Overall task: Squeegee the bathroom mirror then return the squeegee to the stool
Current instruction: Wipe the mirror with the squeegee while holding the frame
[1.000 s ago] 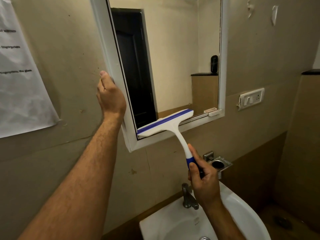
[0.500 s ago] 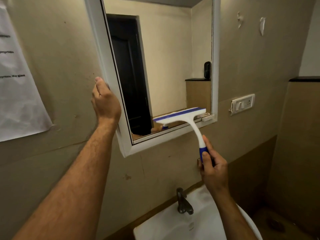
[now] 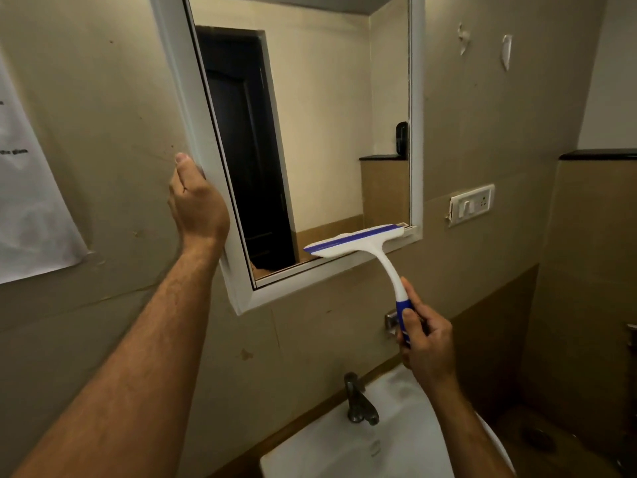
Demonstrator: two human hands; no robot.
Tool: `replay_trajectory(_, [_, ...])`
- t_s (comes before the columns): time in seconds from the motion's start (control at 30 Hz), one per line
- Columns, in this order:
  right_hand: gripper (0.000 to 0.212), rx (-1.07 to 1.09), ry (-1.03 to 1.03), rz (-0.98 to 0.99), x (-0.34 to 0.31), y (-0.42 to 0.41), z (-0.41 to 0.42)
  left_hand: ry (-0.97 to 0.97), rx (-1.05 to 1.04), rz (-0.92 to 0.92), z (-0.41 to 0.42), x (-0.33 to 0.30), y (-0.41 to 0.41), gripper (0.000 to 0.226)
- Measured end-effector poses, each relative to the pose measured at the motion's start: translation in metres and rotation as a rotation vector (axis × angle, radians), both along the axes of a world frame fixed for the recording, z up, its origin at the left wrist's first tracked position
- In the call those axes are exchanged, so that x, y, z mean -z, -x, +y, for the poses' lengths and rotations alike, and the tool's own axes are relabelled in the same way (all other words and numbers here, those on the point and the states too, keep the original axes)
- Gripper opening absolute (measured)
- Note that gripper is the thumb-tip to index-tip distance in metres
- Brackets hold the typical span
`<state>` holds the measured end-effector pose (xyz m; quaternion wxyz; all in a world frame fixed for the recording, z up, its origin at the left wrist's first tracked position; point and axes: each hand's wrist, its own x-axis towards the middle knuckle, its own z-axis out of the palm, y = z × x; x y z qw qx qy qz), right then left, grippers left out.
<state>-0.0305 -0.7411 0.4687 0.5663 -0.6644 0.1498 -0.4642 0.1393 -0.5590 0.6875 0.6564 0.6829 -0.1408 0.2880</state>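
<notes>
Fingers of right hand (image 3: 425, 343) wrap squeegee (image 3: 358, 241) handle; left hand (image 3: 198, 205) grips mirror (image 3: 327, 132) frame.

You're in dim, warm yellowish light w/ no lamp in view. Corners fall darker, esp. bottom right. Wide-angle lens bends the mirror frame (image 3: 206, 160) and wall lines. Slight softness on the squeegee (image 3: 358, 241); no strong glare on the glass.
</notes>
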Motion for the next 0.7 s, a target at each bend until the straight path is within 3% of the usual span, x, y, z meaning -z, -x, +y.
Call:
replay_trajectory(0.17, [0.04,0.013,0.039,-0.094,-0.054,-0.005,-0.005,-0.075,-0.045,0.039,0.0,0.0,0.0,0.051])
replay_trajectory(0.33, [0.04,0.012,0.052,-0.179,-0.112,-0.018,-0.018,-0.051,0.026,0.025,0.002,-0.003,0.01,0.035])
replay_trajectory(0.7, [0.039,0.062,-0.069,-0.142,-0.028,-0.018,-0.016,0.051,0.068,0.01,0.003,-0.005,0.014,0.044])
